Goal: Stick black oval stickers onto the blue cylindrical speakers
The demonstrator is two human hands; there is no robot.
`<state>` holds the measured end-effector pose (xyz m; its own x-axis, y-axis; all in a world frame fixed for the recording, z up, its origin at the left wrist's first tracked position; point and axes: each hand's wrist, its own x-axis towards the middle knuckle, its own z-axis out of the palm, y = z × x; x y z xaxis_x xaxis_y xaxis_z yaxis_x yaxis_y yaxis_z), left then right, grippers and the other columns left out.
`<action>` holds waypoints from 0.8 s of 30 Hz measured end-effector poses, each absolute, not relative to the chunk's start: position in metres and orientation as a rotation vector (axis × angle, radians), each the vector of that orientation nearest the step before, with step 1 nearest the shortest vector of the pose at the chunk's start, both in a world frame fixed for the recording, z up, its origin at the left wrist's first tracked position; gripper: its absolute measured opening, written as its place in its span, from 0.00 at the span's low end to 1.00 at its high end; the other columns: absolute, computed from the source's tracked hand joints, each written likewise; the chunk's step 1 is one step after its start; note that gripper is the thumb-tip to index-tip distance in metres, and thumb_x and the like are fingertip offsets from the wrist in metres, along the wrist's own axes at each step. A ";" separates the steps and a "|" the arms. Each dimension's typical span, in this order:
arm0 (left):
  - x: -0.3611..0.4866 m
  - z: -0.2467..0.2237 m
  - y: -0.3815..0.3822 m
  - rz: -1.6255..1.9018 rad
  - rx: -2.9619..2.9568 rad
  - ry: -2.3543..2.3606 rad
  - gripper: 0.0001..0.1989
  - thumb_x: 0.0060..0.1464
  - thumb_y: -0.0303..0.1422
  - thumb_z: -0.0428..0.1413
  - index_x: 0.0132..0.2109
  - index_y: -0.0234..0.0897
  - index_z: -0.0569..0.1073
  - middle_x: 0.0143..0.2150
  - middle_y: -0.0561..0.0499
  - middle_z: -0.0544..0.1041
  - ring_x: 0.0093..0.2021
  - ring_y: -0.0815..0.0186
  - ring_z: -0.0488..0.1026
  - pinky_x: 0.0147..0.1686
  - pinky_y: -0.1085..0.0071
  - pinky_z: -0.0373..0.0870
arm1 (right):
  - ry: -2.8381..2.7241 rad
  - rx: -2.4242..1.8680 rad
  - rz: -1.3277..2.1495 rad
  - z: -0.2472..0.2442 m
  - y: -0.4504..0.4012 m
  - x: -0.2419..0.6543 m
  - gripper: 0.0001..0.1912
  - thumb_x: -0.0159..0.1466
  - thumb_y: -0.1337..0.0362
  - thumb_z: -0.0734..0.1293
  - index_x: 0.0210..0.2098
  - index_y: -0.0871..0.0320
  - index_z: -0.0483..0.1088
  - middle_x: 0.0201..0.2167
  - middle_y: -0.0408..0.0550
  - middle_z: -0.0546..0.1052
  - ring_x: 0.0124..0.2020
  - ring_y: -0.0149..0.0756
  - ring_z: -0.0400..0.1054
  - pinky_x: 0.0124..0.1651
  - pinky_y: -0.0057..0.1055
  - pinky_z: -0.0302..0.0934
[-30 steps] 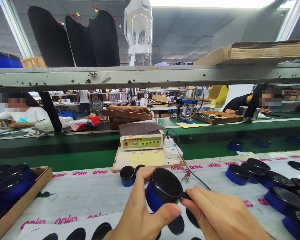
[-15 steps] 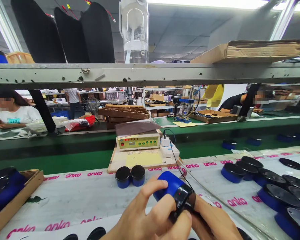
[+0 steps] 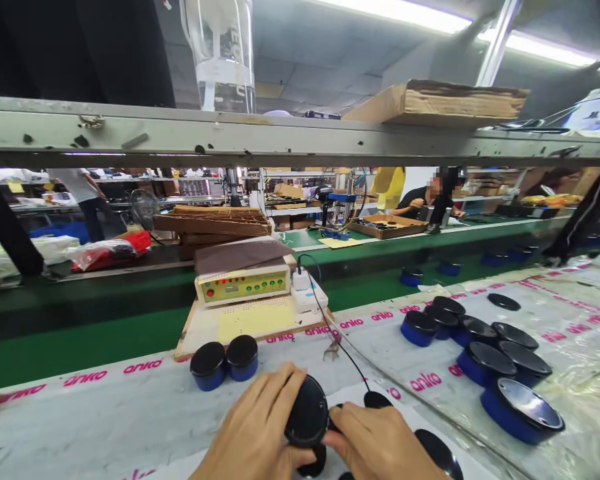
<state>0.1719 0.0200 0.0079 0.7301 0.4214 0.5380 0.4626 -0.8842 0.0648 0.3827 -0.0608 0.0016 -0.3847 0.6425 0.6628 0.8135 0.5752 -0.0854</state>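
Observation:
My left hand point(image 3: 260, 423) is wrapped round a round device, whose glossy black disc face point(image 3: 307, 410) is turned toward me; its side is hidden by my fingers. My right hand point(image 3: 375, 437) is closed close beside the disc's right edge, its fingers pinched on a small dark piece that is mostly covered. Below the device another black disc point(image 3: 313, 461) shows in part. A thin black cable point(image 3: 353, 360) runs from the white plug down to a black round lid point(image 3: 377, 399) just beyond my right hand. Two blue cylinders with black tops point(image 3: 209, 365) stand to the left.
Several blue-and-black round devices point(image 3: 486, 363) stand on the right, with a flat black disc point(image 3: 503, 302) behind them. At the back are a tester box with buttons point(image 3: 245, 285) and a white power adapter point(image 3: 310, 297). A metal shelf point(image 3: 300, 137) crosses above. A co-worker point(image 3: 425, 197) sits beyond.
The blue-and-black cylinder in my hands has turned so that a black round face shows instead of its blue side. My hands have shifted slightly left and down in view. The head view has swung right.

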 end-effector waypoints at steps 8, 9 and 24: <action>0.093 -0.050 0.049 -0.713 -2.748 -1.237 0.27 0.56 0.29 0.50 0.63 0.47 0.59 0.62 0.51 0.64 0.56 0.55 0.67 0.50 0.63 0.71 | -1.303 -2.621 -0.417 0.020 -0.003 0.527 0.23 0.68 0.50 0.52 0.38 0.64 0.64 0.25 0.60 0.75 0.28 0.53 0.73 0.29 0.40 0.61; 0.092 -0.052 0.049 -0.693 -2.719 -1.244 0.26 0.56 0.28 0.49 0.62 0.46 0.61 0.63 0.50 0.63 0.56 0.54 0.67 0.50 0.61 0.71 | -1.260 -2.663 -0.433 0.017 0.006 0.540 0.24 0.67 0.49 0.54 0.40 0.66 0.64 0.27 0.64 0.75 0.31 0.57 0.74 0.31 0.43 0.61; 0.176 0.048 0.005 -1.919 -3.570 -1.539 0.23 0.60 0.48 0.48 0.59 0.48 0.62 0.62 0.46 0.61 0.60 0.56 0.59 0.54 0.59 0.64 | -1.839 -1.920 0.144 0.057 -0.010 0.465 0.18 0.60 0.46 0.61 0.33 0.55 0.58 0.31 0.45 0.73 0.31 0.38 0.69 0.34 0.32 0.63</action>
<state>0.1762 0.0051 0.0476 0.5595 0.8115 0.1685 -0.0118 -0.1955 0.9806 0.4646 -0.0101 0.0572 0.0942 0.9650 0.2448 0.9150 0.0130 -0.4033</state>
